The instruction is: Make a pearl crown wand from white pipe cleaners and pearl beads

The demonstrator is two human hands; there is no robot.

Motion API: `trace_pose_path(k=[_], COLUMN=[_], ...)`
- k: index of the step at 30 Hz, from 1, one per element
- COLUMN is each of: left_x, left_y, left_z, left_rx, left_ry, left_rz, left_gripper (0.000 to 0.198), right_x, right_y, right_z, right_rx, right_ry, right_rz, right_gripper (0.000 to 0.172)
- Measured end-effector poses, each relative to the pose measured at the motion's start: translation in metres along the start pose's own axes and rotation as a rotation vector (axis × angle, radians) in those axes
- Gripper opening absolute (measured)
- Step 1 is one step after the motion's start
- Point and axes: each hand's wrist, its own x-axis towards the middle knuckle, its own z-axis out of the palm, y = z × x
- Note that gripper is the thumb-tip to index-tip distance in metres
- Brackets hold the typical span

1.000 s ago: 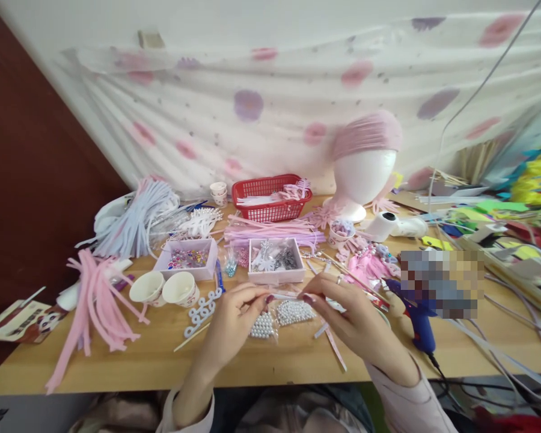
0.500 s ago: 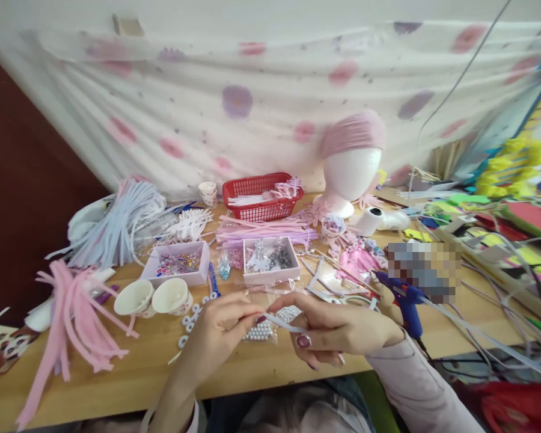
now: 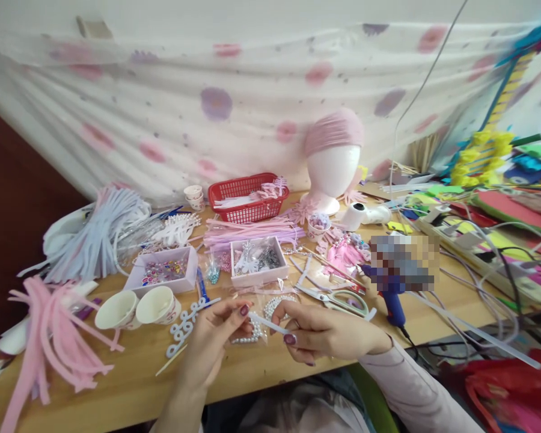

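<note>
My left hand [image 3: 216,337] pinches one end of a pale pipe cleaner [image 3: 269,325] between thumb and forefinger. The rest of it runs across to my right hand [image 3: 327,331], where thumb and fingers are closed on it. Both hands are above the front of the table. Behind and below them lies a clear bag of silvery pearl beads [image 3: 252,332], partly covered by my fingers. A looped pale-blue pipe-cleaner shape [image 3: 187,328] rests just left of my left hand. Scissors with pale green handles [image 3: 347,300] lie beyond my right hand.
Two paper cups [image 3: 157,305] and pink fuzzy stems [image 3: 56,349] stand and lie at left. Bead boxes [image 3: 259,273], a red basket [image 3: 247,210] and a foam head [image 3: 333,168] are farther back. A blue glue gun [image 3: 393,307] and cables sit at right.
My view has swung a little to the right. My hands have drawn slightly apart, so more of the pipe cleaner shows between them. The looped shape and scissors are less covered.
</note>
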Motion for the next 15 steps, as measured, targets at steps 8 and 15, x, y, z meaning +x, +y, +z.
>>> trace_pose_path(k=[8, 15], left_x=[0.001, -0.008], left_y=[-0.008, -0.003], left_z=[0.004, 0.016], left_rx=[-0.02, -0.116], left_ry=[0.016, -0.13], left_rz=[-0.013, -0.085], left_gripper=[0.034, 0.032], right_x=[-0.002, 0.017], right_y=[0.008, 0.017], right_z=[-0.006, -0.003], right_rx=[0.137, 0.216], right_ry=[-0.052, 0.283], right_rz=[0.083, -0.205], right_gripper=[0.034, 0.032])
